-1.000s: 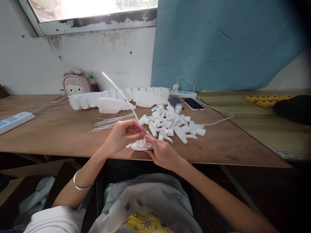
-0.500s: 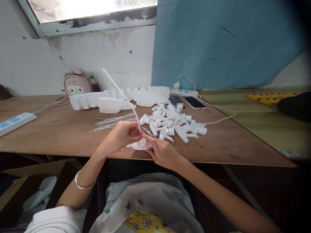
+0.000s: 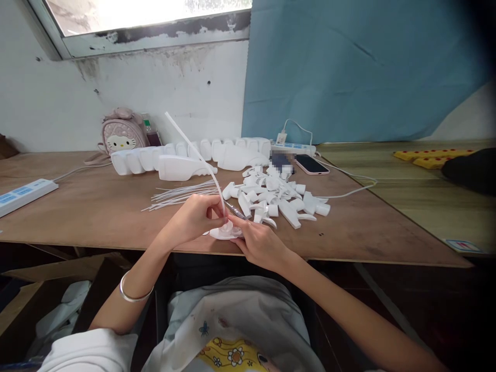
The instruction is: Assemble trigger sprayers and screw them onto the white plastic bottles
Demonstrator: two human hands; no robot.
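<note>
Near the front edge of the table, my left hand [image 3: 203, 213] pinches the lower end of a long white plastic tube [image 3: 192, 146], which rises and leans away to the left. Its bottom end meets a white trigger spray head [image 3: 222, 234] lying low on the table. My right hand [image 3: 259, 242] is closed on that spray head from the right, thumb below and fingers on top. The exact joint between tube and head is hidden by my fingertips. Just behind my right fingers lies a slim metallic tool [image 3: 234, 209], partly covered.
Loose white spray heads [image 3: 279, 194] are heaped behind my right hand, with thin white tubes [image 3: 182, 195] to the left. White bottles [image 3: 182, 168] line the back beside a pink bag [image 3: 123, 135]. A phone [image 3: 311, 164] and power strips [image 3: 27, 196] lie farther out.
My left hand has shifted slightly down and right with the tube, whose top end sits a little lower. My right hand stays on the spray head.
</note>
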